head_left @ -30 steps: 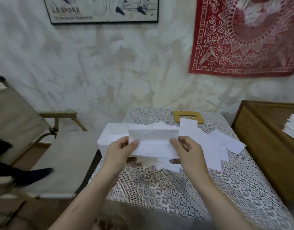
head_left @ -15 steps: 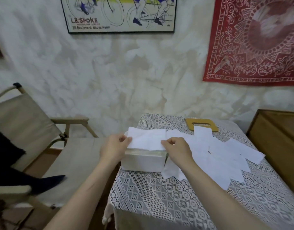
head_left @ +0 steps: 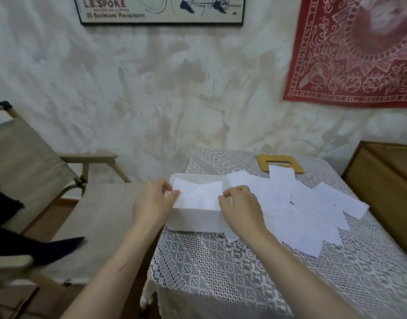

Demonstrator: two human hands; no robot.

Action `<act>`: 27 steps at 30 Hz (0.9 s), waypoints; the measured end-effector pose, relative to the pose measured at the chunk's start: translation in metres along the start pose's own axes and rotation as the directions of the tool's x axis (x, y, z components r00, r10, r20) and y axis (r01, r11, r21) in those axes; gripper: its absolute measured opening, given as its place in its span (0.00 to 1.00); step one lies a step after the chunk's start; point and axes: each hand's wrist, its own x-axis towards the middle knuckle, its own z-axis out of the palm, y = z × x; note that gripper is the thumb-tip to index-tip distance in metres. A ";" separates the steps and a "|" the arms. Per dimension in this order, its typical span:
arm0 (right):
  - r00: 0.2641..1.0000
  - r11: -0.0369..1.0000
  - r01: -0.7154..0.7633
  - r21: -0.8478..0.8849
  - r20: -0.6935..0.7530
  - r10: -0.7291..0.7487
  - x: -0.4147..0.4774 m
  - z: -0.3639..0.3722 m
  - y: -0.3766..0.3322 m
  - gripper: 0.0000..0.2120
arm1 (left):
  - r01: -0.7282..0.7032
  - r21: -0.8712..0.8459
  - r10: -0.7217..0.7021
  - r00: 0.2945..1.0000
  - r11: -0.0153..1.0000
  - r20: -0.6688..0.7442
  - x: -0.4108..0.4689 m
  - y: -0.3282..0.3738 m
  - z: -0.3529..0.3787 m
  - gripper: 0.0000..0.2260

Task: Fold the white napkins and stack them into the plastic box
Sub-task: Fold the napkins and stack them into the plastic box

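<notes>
Lace-covered worktop, left hand pinching 9 o'clock edge of folded napkin, right hand curled at its 3 o'clock edge, grip unclear, napkin inside plastic box, loose napkins at box's 3 o'clock, wooden frame at 1 o'clock.

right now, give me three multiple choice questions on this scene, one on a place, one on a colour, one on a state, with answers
1. Where does the plastic box sit relative to the loose napkins?
A) left of them
B) right of them
C) stacked on top of them

2. What colour is the wall cloth?
A) blue
B) red
C) green

3. What state is the box in?
A) lidded
B) open, with a folded napkin inside
C) tipped over

Answers:
1 A, the napkins spread out to its right.
2 B, it is red with a pale pattern.
3 B, its top is open and white napkin shows inside.
</notes>
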 end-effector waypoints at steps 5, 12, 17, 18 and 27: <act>0.998 0.997 0.063 0.040 -0.021 -0.062 -0.018 -0.004 0.009 0.18 | -0.018 -0.013 0.017 0.999 1.000 -0.041 -0.017 0.004 -0.005 0.06; 0.990 0.989 0.136 0.057 -0.039 -0.134 -0.056 -0.021 0.043 0.16 | -0.118 0.038 0.122 0.984 0.992 -0.130 -0.077 0.026 -0.005 0.07; 0.996 0.995 0.085 -0.051 0.010 -0.085 -0.073 -0.036 0.083 0.15 | -0.227 0.051 0.228 0.974 0.973 -0.009 -0.111 0.051 0.029 0.06; 0.997 0.995 0.079 -0.069 0.016 -0.078 -0.076 -0.040 0.091 0.15 | -0.244 0.066 0.243 0.970 0.968 0.018 -0.117 0.058 0.037 0.06; 0.998 0.970 0.065 -0.236 0.024 -0.061 -0.071 -0.071 0.144 0.16 | -0.392 0.125 0.363 0.909 0.912 0.204 -0.133 0.115 0.112 0.11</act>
